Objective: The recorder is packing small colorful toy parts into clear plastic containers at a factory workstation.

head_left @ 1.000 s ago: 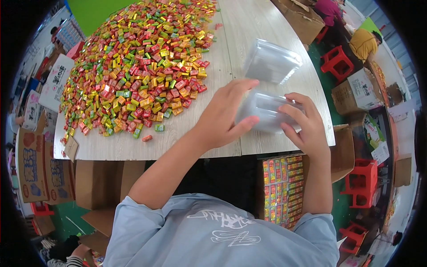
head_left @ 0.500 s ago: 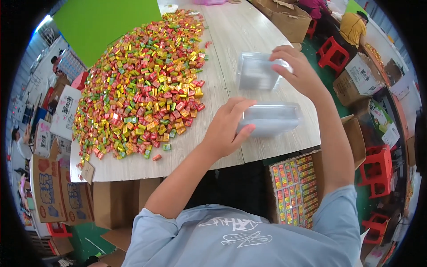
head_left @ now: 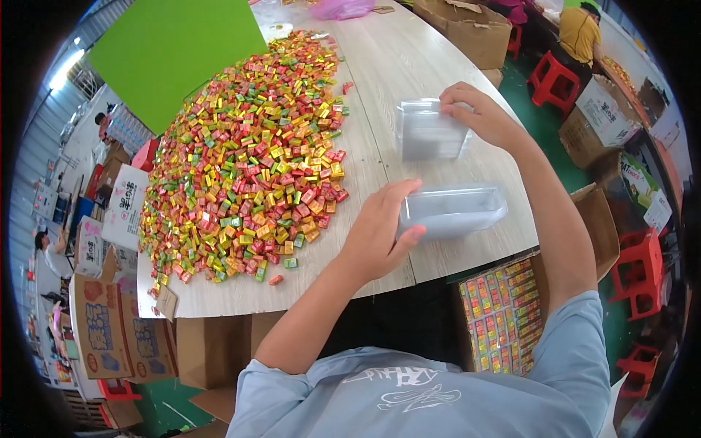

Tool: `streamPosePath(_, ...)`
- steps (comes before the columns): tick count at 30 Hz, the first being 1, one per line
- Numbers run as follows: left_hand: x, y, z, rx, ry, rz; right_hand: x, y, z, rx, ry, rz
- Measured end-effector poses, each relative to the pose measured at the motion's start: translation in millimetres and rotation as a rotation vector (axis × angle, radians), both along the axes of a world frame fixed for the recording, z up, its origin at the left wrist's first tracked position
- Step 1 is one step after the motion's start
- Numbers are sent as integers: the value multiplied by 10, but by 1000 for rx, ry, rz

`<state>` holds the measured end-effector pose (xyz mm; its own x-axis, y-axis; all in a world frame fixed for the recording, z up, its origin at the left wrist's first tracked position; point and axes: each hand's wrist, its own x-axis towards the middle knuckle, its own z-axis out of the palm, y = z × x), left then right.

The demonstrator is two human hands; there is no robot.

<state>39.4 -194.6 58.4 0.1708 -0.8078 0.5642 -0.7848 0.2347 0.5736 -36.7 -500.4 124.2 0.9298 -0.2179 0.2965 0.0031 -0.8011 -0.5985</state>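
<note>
Hands have separated since a moment ago: before, both were together on one clear plastic pack near the front edge of the bench, and now each one has its own piece. The left hand (head_left: 380,237) is grasping the clear tray (head_left: 454,210) at its left end, fingers curled around the rim, and the tray is close to the front edge of the bench (head_left: 409,66). The right hand (head_left: 485,117) has reached further toward the middle of the bench, and its fingers pinch the top right corner of the clear lid (head_left: 431,133), which seems to rest there. So I judge the pack is now opened in two parts. Left of both hands, a big heap of small wrapped candies (head_left: 248,160) in red, yellow and green covers the left side of the bench. Below the front edge stands a box of sorted candies (head_left: 504,317).
</note>
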Motion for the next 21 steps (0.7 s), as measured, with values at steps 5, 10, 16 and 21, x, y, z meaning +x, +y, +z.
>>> streamPosePath(5,-31,-38,-37,-9,49,-6,-15,6,31,136,-52,-87)
streamPosePath(10,-64,-31,-120,16,202,10,-326,273,339,-40,-259,66)
streamPosePath(16,-15,-48,-186,32,321,-19,-938,1053,481,-217,-94,243)
streamPosePath(21,-36,-75,-168,3,385,-47,-1030,1157,305,-332,34,126)
